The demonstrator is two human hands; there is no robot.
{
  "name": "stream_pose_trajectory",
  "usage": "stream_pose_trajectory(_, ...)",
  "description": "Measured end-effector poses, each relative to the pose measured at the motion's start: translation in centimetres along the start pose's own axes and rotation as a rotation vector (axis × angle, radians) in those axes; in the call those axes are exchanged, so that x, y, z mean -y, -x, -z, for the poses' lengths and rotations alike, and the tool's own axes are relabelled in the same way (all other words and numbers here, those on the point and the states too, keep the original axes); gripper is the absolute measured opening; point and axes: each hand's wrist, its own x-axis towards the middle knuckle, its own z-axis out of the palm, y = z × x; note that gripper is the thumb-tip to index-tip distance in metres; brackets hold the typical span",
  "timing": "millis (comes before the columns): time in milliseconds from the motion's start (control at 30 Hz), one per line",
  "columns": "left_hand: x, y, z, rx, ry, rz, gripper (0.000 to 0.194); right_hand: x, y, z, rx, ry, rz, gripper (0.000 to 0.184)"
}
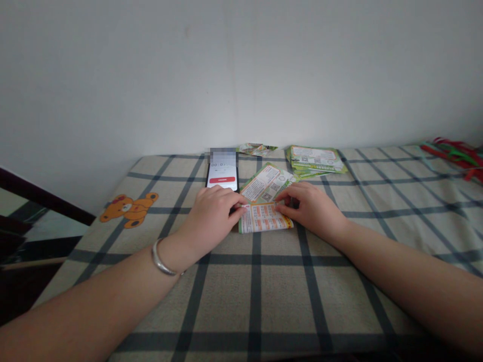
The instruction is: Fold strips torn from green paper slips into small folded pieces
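Observation:
A printed paper leaflet (266, 217) with a green border lies on the checked cloth, folded across so that one part slants away at the back and a printed flap faces me in front. My left hand (216, 207) pinches its left edge near the fold between thumb and forefinger. On the right side, my right hand (307, 205) pinches the same leaflet at the fold, fingertips together. Just behind my left hand lies a phone (222, 173) showing a timer and a red button; its lower end is partly hidden by the hand.
A stack of similar leaflets (315, 158) lies behind my right hand. A folded paper piece (258, 149) rests by the wall. Red and green strips (458, 156) lie at far right. A bear picture (129, 209) is on the checked tablecloth (234, 291) at left.

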Motion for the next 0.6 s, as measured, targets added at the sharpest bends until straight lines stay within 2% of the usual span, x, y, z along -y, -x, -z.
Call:
stream_pose_trajectory(367, 0.10, 0.11, -0.13, -0.001, 0.008, -0.023, 0.015, -0.06, 0.10, -0.03, 0.002, 0.012, 0.012, 0.014)
stream_pose_trajectory(600, -0.14, 0.04, -0.15, 0.017, 0.015, -0.095, 0.013, -0.39, 0.13, -0.37, 0.024, -0.018, 0.105, 0.013)
